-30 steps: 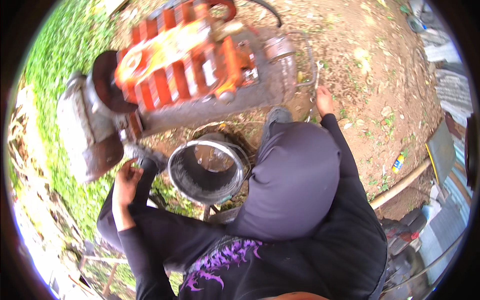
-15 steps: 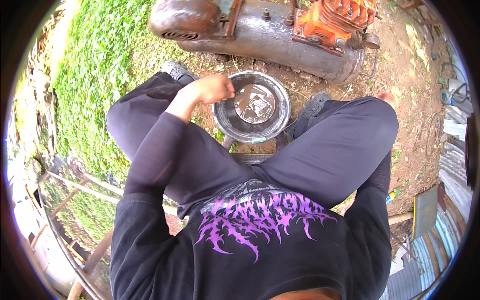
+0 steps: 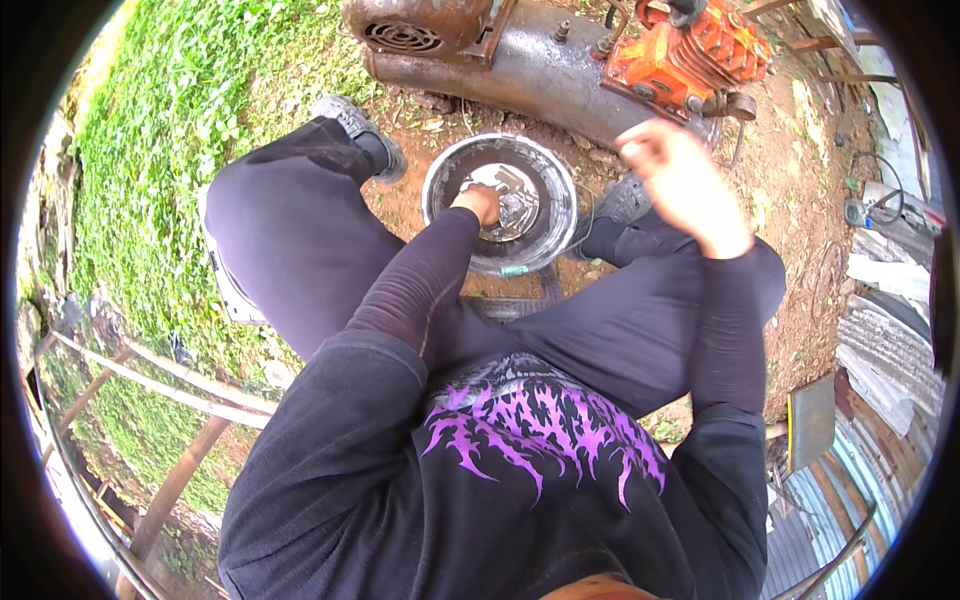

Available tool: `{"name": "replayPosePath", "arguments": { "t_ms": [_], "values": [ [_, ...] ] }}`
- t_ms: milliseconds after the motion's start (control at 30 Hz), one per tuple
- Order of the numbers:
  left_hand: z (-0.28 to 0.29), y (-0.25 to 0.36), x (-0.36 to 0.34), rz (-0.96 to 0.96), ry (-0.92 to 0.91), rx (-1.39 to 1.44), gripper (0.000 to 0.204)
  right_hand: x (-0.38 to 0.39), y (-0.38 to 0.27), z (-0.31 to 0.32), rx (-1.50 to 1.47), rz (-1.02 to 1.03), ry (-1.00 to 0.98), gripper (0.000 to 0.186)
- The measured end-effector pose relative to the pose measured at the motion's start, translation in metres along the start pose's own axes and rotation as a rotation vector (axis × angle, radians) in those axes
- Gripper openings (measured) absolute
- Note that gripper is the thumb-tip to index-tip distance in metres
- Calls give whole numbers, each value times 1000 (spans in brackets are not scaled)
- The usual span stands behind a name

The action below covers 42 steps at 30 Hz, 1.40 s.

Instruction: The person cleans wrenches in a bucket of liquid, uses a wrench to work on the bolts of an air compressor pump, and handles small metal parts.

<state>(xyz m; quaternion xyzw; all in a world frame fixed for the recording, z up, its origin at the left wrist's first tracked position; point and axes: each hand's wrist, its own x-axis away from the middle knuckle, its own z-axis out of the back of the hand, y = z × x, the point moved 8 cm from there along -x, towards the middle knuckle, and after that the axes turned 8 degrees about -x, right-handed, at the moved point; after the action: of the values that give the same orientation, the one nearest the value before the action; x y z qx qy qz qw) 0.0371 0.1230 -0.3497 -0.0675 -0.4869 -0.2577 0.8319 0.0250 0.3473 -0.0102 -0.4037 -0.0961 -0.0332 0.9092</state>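
Note:
My left hand [image 3: 480,202] reaches down inside the metal-rimmed bucket [image 3: 555,230] between my legs, over some shiny liquid and pieces that I cannot make out; its fingertips are hidden. My right hand [image 3: 680,185] is raised, blurred and bright, right of the bucket and just below the orange compressor head [image 3: 675,55], with its fingers loosely apart and nothing visible in them. Behind the bucket lies a weathered horizontal compressor tank [image 3: 530,75] bearing a rusty motor [image 3: 415,30] and the orange head.
Green ground plants [image 3: 150,170] spread to the left, with wooden poles [image 3: 190,470] at the lower left. Corrugated sheets [image 3: 880,340], a flat board [image 3: 810,420] and a cable coil [image 3: 880,200] lie along the right. My bent legs [image 3: 270,220] flank the bucket.
My left hand has gone down into the bucket. My right hand has come up from beside the right knee toward the middle; the wrench it held earlier is not visible in it now.

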Motion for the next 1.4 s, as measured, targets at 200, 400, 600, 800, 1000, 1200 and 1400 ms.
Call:
{"name": "replayPosePath", "arguments": {
  "t_ms": [200,400,600,800,1000,1200,1400],
  "values": [
    [-53,-44,-63,264,131,199,64,-19,18,-88,247,-48,-338,39],
    [-94,-47,-75,444,140,582,77,-31,41,-110,274,-138,-430,38],
    [-112,-36,-108,151,-29,371,35,-42,39,-118,179,-105,-448,39],
    [-98,-45,-71,274,-17,1122,28,-52,39,-120,216,-107,-423,33],
    [-47,-30,-15,96,-198,1161,11,-55,42,-108,232,-70,-364,21],
    [52,-16,55,-127,-122,826,18,-62,46,-106,272,-39,-314,18],
    [154,4,131,-340,132,973,20,-71,63,-126,-240,-58,-446,20]
  ]
}}
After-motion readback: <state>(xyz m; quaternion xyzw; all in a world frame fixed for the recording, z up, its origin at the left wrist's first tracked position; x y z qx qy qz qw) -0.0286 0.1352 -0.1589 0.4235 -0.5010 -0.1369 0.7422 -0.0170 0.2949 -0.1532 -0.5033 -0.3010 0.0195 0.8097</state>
